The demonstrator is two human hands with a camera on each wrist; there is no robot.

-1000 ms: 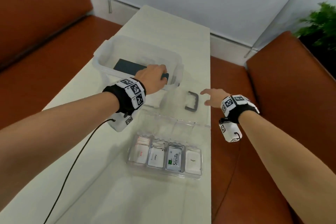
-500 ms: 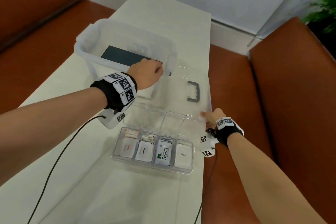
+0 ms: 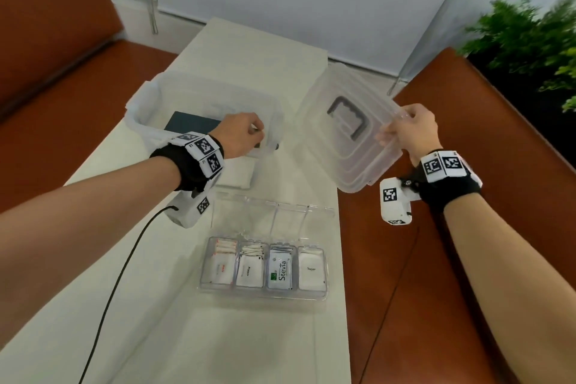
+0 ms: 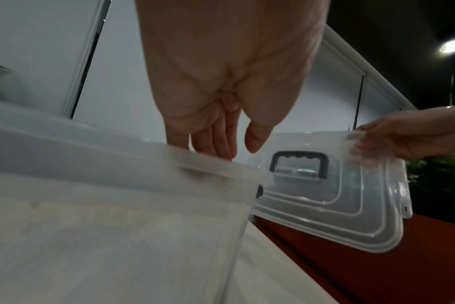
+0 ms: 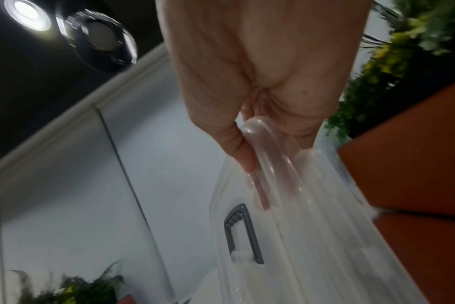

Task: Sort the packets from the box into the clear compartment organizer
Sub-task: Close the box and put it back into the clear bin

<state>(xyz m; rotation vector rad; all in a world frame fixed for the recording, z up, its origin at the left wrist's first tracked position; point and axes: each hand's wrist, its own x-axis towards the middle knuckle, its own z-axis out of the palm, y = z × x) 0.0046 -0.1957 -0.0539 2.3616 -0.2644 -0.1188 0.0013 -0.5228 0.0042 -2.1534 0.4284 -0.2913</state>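
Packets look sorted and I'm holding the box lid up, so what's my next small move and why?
Probably lower the lid onto the box: your right hand holds it tilted in the air beside the open box, your left hand is at the box's rim, and the organizer compartments hold packets.

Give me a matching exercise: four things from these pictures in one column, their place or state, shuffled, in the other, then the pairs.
Things:
1. box lid
2. Stevia packet
3. dark flat item
4. left hand

States:
A. lying inside the box
B. on the box's near rim
C. held up by the right hand
D. in the organizer

Pairs: 1-C, 2-D, 3-A, 4-B
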